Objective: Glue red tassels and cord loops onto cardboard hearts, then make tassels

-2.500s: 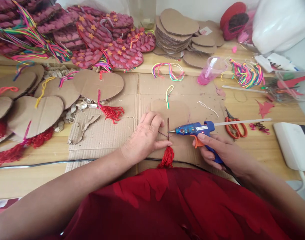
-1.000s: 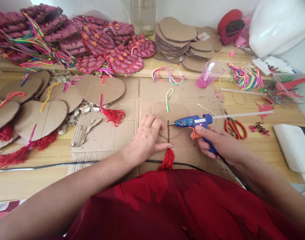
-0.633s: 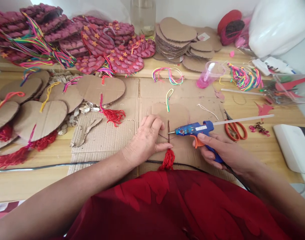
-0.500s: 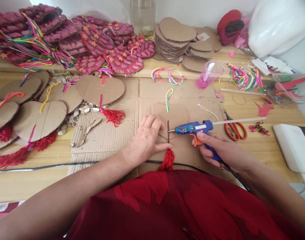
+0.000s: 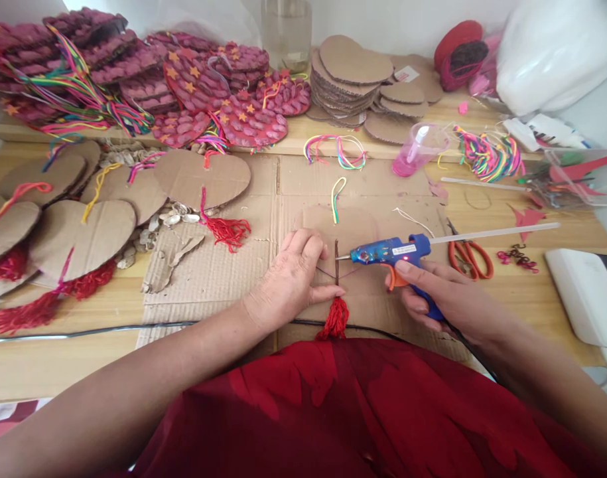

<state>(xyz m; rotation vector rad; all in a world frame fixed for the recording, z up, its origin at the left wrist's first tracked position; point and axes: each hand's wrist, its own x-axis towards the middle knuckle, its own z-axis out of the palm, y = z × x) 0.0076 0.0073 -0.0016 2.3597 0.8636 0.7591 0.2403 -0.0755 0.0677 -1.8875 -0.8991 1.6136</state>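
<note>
My right hand (image 5: pixel 432 289) grips a blue glue gun (image 5: pixel 390 252) with an orange trigger. A long translucent glue stick (image 5: pixel 497 232) juts from its rear. The metal nozzle is at a dark brown cord (image 5: pixel 337 265); whether they touch, I cannot tell. That cord lies on a heart-shaped cardboard piece (image 5: pixel 363 226) and ends in a red yarn tassel (image 5: pixel 336 318). My left hand (image 5: pixel 293 279) rests on the cardboard left of the cord, fingers loosely bent and thumb stretched to the tassel's top. A yellow-green cord loop (image 5: pixel 337 199) lies at the heart's upper end.
Cardboard hearts with tassels (image 5: pixel 84 236) lie at left, below stacked pink decorated pieces (image 5: pixel 253 123). Plain cardboard cutouts (image 5: pixel 353 63) are piled at the back. Orange-handled scissors (image 5: pixel 470 255), a pink cup (image 5: pixel 412 156) and a white device (image 5: pixel 582 292) stand right. A black cable (image 5: pixel 109 330) crosses the front.
The glue gun and its glue stick have shifted slightly right, with the nozzle still at the cord. My left hand keeps its place on the cardboard.
</note>
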